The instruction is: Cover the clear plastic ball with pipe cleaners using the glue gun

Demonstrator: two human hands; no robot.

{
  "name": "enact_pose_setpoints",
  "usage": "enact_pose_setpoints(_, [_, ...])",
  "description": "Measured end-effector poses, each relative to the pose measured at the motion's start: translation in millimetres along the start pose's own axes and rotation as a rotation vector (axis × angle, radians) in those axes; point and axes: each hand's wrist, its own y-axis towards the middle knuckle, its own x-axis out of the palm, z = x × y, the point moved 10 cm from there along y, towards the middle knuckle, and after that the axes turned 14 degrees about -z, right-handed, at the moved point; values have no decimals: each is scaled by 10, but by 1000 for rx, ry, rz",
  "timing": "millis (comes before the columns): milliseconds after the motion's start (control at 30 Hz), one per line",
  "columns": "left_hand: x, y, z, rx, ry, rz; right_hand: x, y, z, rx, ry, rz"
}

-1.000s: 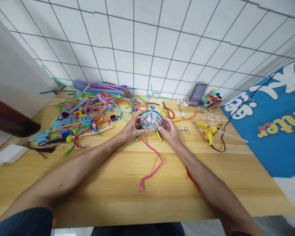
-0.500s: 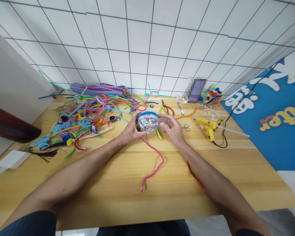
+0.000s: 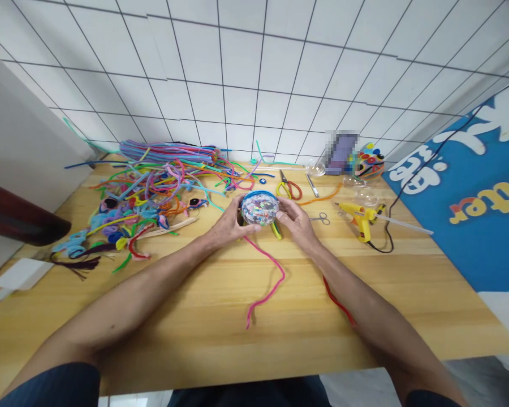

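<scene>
Between both hands is a clear round ball (image 3: 259, 209) with multicoloured bits showing through it and a blue band along its far edge. My left hand (image 3: 229, 221) is closed around its left side, thumb along the near edge. My right hand (image 3: 296, 219) grips the right side, with thumb and fingers on it. A bright pink pipe cleaner (image 3: 275, 265) trails over the table from under the ball. Yellow-and-green handles (image 3: 276, 230) of a tool show just behind the ball, the rest hidden. Beneath my right forearm lies a red pipe cleaner (image 3: 337, 301).
Tangled pipe cleaners (image 3: 152, 192) cover the table's left, with a bundle (image 3: 165, 151) behind. Scissors (image 3: 290, 188), small metal scissors (image 3: 321, 219) and a yellow glue gun (image 3: 360, 219) with its cord lie right. Clear plastic domes (image 3: 315, 168) and a white adapter (image 3: 23, 273) are also there.
My right hand has closed in on the ball's right side. The ball has tilted slightly, its face turned a little more toward me. My left hand keeps its hold.
</scene>
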Motion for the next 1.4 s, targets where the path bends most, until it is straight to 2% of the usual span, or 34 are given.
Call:
enact_pose_setpoints(167, [9, -2, 42, 5, -28, -2, -37, 1, -3, -4, 40, 37])
enact_pose_setpoints(567, [12, -3, -19, -24, -8, -4, 4, -37, 41, -19, -61, 24])
enact_pose_setpoints(867, [-21, -14, -42, -39, -41, 24, 21, -40, 58, 8, -71, 11])
enact_pose_setpoints(1400, [-6, -28, -95, -56, -71, 7, 5, -56, 61, 27, -78, 34])
